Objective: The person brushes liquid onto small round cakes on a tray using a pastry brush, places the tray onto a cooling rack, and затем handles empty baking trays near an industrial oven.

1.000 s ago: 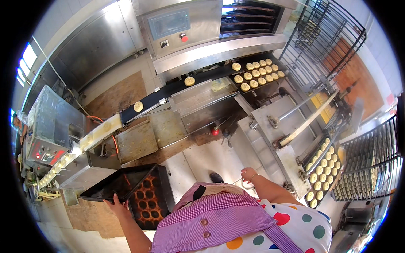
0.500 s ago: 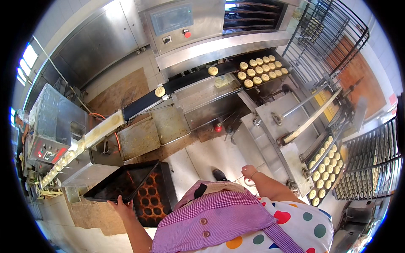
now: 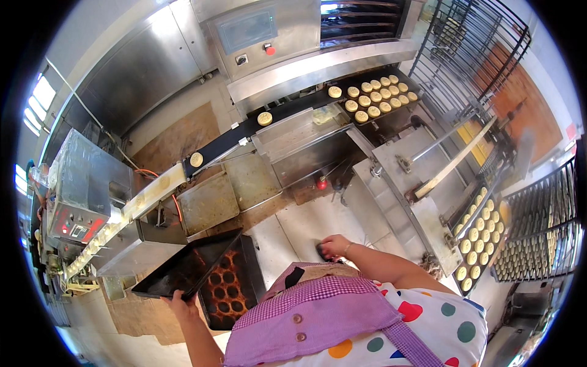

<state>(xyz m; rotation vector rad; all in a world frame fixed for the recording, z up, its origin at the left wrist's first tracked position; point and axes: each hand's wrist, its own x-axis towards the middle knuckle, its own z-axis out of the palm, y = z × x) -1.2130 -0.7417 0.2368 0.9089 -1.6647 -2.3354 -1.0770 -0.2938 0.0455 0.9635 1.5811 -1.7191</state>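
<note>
At the lower left of the frame, the left hand is clamped on the near rim of a dark tray, which slants with its right side over a second tray marked with round, rust-edged patches. Holding it by the rim probably keeps the slanted tray from dropping flat. The right hand is well apart from the left, fingers curled, in front of the purple apron near the centre; whether it holds anything, I cannot tell. Across the upper middle, pale round cakes sit on a black conveyor belt in single file, presumably spaced so none touch. At its right end, others sit in closer rows, which likely saves room.
</note>
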